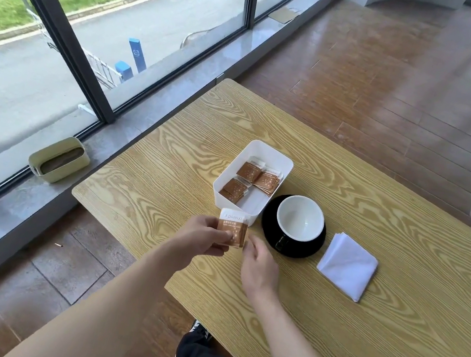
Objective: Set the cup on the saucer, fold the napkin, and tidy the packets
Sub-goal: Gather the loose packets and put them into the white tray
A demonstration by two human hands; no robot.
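Observation:
A cup [300, 218], white inside, stands on a black saucer [306, 250] near the middle of the wooden table [357, 339]. To its right lies a folded white napkin [348, 265]. A white rectangular box [259, 151] to the saucer's left holds several brown and white packets [259, 179]. Just in front of the box, my left hand [206, 235] pinches one more brown packet [233, 228] by its lower edge and holds it upright. My right hand [260, 265] hovers just right of that packet, fingers loosely curled and holding nothing.
The table's left edge runs along a grey window ledge [128, 141] under tall glass panes. A pale green container [58, 159] sits on that ledge. Brown plank floor lies beyond the table's far side, tiles below its near left corner.

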